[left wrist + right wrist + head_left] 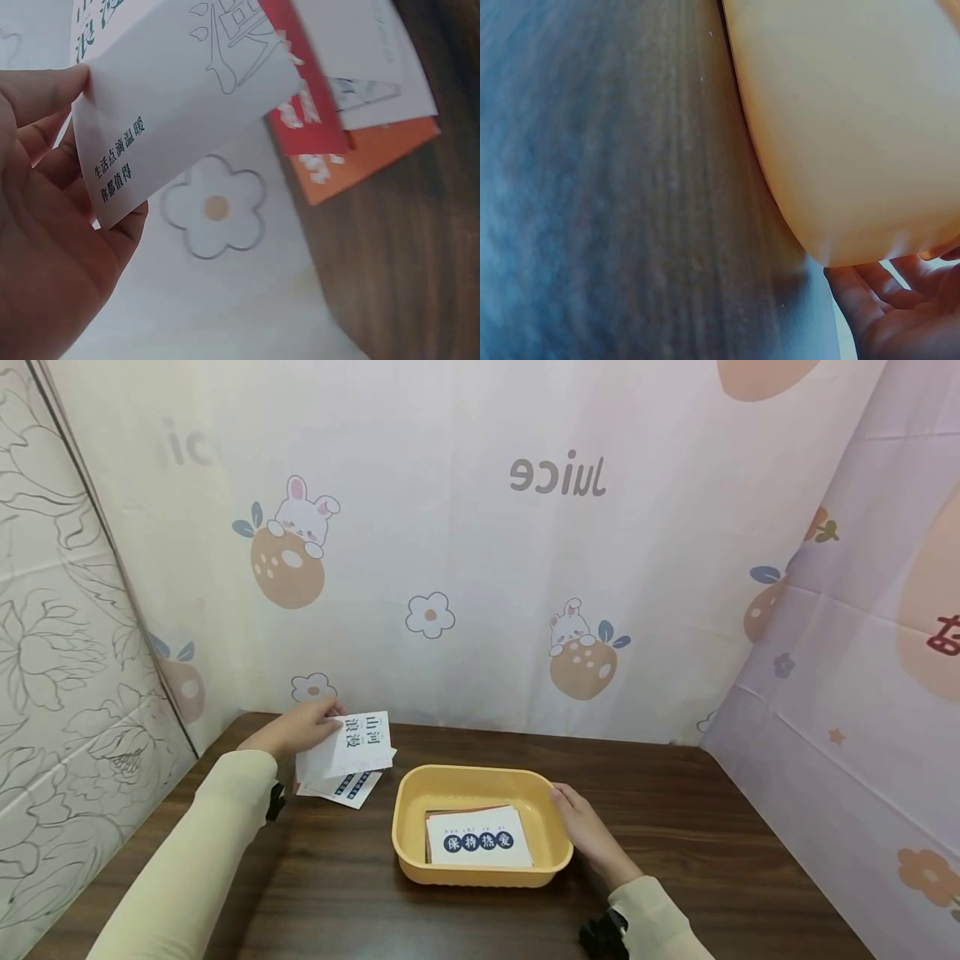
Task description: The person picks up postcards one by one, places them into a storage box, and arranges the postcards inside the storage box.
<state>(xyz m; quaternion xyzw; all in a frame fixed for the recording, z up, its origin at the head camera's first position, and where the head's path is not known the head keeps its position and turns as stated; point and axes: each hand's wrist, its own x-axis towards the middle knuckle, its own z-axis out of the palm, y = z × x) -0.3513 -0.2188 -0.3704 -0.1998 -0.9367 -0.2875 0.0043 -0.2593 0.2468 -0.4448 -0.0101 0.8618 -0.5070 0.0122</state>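
My left hand (296,727) pinches white printed cards (367,735) between thumb and fingers at the table's back left. Its wrist view shows a card with dark lettering (120,161) and a second one with green characters behind. Below the held cards lies a loose pile, where a white card with blue print (358,789), a red card (307,120) and an orange card (330,174) show. A yellow plastic basin (480,877) stands mid-table with a stack of cards (480,827) inside. My right hand (592,839) grips the basin's right rim; its fingers (855,296) are partly hidden behind the wall.
The dark wooden table (360,902) reaches back to a patterned curtain (487,685). Similar cloth hangs along the right side (825,693), and a flower-line panel (67,693) bounds the left.
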